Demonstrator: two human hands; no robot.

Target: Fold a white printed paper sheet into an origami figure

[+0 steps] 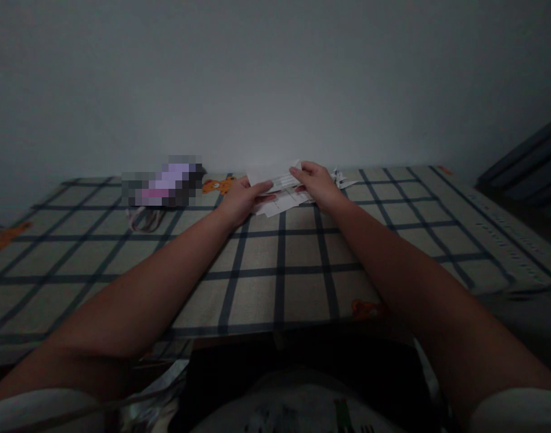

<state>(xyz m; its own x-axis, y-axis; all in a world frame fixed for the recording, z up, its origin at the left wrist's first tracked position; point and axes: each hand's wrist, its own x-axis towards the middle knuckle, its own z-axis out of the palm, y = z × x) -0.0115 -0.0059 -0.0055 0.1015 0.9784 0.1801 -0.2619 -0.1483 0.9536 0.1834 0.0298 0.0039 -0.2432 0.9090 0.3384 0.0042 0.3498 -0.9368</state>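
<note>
Both arms reach out over the table to a white sheet of paper [281, 182] near the wall. My left hand [240, 199] pinches its left side, thumb on top. On the right side, my right hand [319, 183] grips the same sheet between thumb and fingers. Faint printed lines show on the paper. Below the held sheet lies more white paper [282, 203], partly covered by it; I cannot tell whether the fingers also touch that. Beside my right hand rests a small heap of crumpled or torn white paper [341, 178].
A checked cloth [257, 288] with bear prints covers the table. At the back left sits a blurred-out purple item [169, 180] with a coiled pale cable [147, 219] in front. The grey wall [275, 78] rises behind. A dark slatted object [528, 162] stands at right.
</note>
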